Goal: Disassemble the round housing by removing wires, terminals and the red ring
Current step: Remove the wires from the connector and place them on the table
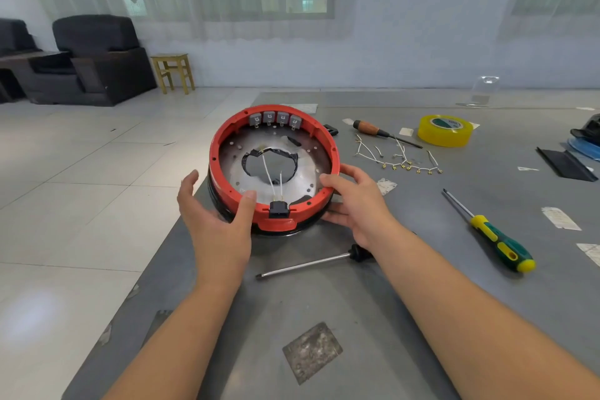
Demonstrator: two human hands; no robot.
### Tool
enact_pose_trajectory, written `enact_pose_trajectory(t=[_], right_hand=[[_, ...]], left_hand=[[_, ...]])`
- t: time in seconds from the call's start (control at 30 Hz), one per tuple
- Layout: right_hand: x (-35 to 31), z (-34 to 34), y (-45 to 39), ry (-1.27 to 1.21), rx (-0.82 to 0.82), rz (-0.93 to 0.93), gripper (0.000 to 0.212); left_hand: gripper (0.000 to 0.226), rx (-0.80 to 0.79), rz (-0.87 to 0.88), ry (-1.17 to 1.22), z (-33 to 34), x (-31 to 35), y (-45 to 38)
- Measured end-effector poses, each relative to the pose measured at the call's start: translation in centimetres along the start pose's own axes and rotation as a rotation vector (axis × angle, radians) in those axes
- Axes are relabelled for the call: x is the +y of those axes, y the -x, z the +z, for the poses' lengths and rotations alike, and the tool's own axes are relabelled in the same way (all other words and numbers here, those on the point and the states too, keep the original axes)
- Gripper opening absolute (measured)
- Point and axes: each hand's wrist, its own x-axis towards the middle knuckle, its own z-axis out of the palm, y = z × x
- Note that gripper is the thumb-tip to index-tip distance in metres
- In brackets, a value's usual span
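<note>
The round housing (227, 204) stands at the table's left edge, black below, with the red ring (216, 153) on top. Several grey terminals (275, 118) sit inside the ring's far rim. Two thin white wires (269, 172) run from the centre hole to a black connector (278, 208) at the near rim. My left hand (217, 221) holds the housing's near left side, thumb pressing on the red ring. My right hand (357, 204) holds the right side, thumb on the ring's inner edge and fingers curled round the outside. Removed wires (396, 157) with brass ends lie to the right.
On the grey table (324, 302) lie a metal rod tool (308, 265) just in front of the housing, a green-yellow screwdriver (493, 230) at right, a wooden-handled screwdriver (380, 131), a yellow tape roll (444, 130) and paper scraps. The table's left edge drops to the tiled floor.
</note>
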Motion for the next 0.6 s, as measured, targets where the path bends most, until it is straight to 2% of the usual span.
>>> enact_pose_trajectory(t=[0.1,0.17,0.23,0.33,0.47,0.6], right_hand=[[-0.1,-0.1,0.1,-0.069,0.021,-0.036,0.050],[-0.4,-0.2,0.2,-0.110,0.031,-0.075,0.052],[-0.7,-0.1,0.3,-0.150,0.040,-0.108,0.052],[-0.8,0.1,0.5,-0.167,0.058,-0.136,0.050],[-0.8,0.4,0.6,-0.169,0.064,-0.136,0.049],[-0.7,0.4,0.4,-0.121,0.063,-0.135,0.052]], left_hand=[[0.091,-0.056,-0.315,0.252,0.5,0.8,0.0],[0.079,-0.175,-0.467,0.456,0.9,1.1,-0.3],[0.064,-0.302,-0.469,0.488,1.3,1.1,-0.4],[0.074,-0.416,-0.432,0.505,2.0,0.9,-0.6],[0.090,-0.402,-0.479,0.642,2.5,0.3,-0.9],[0.071,-0.407,-0.476,0.666,2.5,-0.1,-0.6]])
